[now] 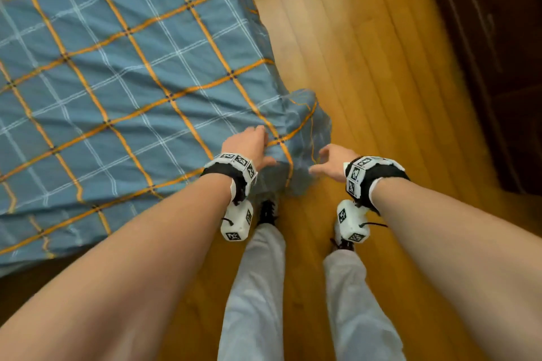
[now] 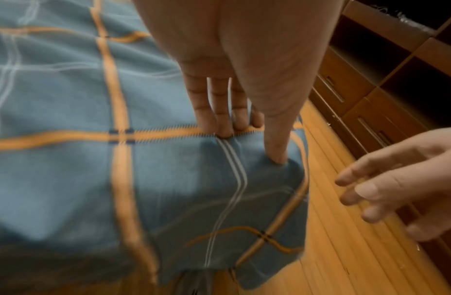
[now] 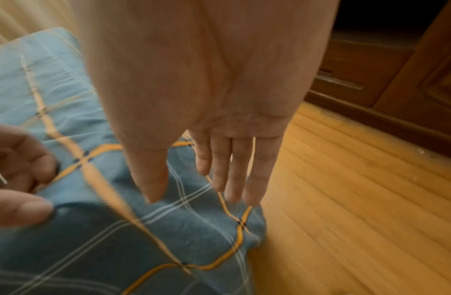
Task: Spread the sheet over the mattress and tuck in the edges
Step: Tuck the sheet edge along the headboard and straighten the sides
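Note:
A blue plaid sheet (image 1: 117,82) with orange and white lines lies spread over the mattress at the left. Its corner (image 1: 305,120) bunches and hangs off the bed's corner toward the floor. My left hand (image 1: 268,146) sits on that corner. In the left wrist view its fingers (image 2: 219,119) and thumb dig into the sheet (image 2: 68,179) and pinch a fold. My right hand (image 1: 318,160) hovers just right of the hanging cloth with straight, spread fingers (image 3: 234,179) and holds nothing. Whether it touches the sheet (image 3: 169,239) is unclear.
Yellow wooden floor (image 1: 366,67) runs along the bed's right side. A dark wooden cabinet (image 1: 498,53) with drawers (image 2: 358,111) stands at the far right. My legs in light trousers (image 1: 255,287) stand on the floor close to the bed's corner.

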{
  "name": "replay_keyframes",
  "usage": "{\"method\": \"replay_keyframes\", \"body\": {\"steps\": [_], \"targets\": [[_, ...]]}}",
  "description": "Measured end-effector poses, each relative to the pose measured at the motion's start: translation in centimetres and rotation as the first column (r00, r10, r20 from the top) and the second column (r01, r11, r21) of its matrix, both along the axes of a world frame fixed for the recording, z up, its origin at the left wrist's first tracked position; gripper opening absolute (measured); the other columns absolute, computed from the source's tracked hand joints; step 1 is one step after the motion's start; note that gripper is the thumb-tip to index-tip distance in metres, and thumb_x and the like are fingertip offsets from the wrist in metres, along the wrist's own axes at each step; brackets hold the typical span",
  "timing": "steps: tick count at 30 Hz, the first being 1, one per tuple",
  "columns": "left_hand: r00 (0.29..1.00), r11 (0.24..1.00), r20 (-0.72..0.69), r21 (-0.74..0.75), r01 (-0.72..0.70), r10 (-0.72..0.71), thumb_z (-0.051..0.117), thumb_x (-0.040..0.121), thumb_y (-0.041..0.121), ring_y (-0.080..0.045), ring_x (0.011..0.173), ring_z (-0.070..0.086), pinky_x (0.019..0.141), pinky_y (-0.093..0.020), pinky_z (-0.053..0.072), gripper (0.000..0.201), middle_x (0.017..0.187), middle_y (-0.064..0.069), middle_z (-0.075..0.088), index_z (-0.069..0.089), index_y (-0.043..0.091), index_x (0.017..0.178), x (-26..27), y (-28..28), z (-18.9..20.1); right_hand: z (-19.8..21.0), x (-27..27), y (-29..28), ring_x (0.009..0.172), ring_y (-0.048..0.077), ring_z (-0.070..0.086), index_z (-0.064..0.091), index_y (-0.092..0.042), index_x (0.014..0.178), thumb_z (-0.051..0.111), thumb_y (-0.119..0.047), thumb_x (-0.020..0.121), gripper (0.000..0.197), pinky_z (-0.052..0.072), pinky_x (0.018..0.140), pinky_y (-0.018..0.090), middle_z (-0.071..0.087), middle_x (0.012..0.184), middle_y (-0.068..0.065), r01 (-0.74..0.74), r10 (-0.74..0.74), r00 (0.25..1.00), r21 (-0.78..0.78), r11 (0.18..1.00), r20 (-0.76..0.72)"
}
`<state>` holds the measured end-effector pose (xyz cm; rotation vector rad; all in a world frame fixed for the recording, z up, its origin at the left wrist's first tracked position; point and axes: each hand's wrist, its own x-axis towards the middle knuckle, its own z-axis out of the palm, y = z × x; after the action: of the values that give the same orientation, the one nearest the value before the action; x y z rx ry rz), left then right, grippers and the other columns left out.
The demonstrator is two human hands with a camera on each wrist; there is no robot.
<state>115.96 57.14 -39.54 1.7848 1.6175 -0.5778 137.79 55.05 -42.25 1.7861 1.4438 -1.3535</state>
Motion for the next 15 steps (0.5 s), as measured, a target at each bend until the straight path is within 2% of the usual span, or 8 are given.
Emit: {"method": "replay_keyframes", "body": {"steps": [2,6,10,15], "targets": [[0.998,0.998,-0.048,0.057,-0.026,0.029,0.070,0.081,0.048,-0.029,0.098,0.062,0.081,-0.041,0.050,0.043,0.106,-0.005,0.061,0.054,0.017,0.105,0.4,-1.9,-0.3,-0.9,-0.7,-0.8,0.120,0.026,0.056,0.050,-0.015,0.135,0.068,-0.054,0.081,0.069,0.048,0.096,0.036,0.057,0.134,0.005,0.010,-0.009,0.998,0.027,1.000,-0.059],[0.996,0.995,-0.092,0.102,0.010,-0.001,0.061,0.093,0.034,-0.034,0.096,0.064,0.081,-0.043,0.053,0.023,0.103,-0.010,0.065,0.064,0.013,0.101,1.5,-3.7,-0.7,-1.0,-1.6,-1.6,0.109,0.022,0.062,0.055,-0.021,0.126,0.064,-0.048,0.085,0.051,0.051,0.093,0.038,0.066,0.119,-0.001,0.061,-0.035,0.988,0.169,0.984,-0.151],[1.000,0.992,-0.024,0.124,-0.002,0.005,0.056,0.095,0.029,-0.031,0.097,0.063,0.079,-0.041,0.051,0.017,0.106,-0.006,0.063,0.065,0.017,0.104,1.5,-3.9,-0.6,0.0,-0.8,-2.1,0.106,0.020,0.062,0.061,-0.021,0.119,0.066,-0.037,0.086,0.037,0.051,0.094,0.036,0.068,0.113,-0.003,0.092,-0.048,0.975,0.200,0.976,-0.218],[0.999,0.979,0.034,0.205,0.011,-0.018,0.052,0.096,0.029,-0.030,0.091,0.061,0.068,-0.036,0.045,0.014,0.101,-0.003,0.059,0.061,0.019,0.100,0.9,-5.2,-0.2,-0.4,-0.5,-2.9,0.105,0.019,0.064,0.063,-0.025,0.115,0.067,-0.038,0.085,0.033,0.052,0.093,0.038,0.068,0.110,-0.005,0.081,-0.042,0.980,0.198,0.977,-0.193]]}}
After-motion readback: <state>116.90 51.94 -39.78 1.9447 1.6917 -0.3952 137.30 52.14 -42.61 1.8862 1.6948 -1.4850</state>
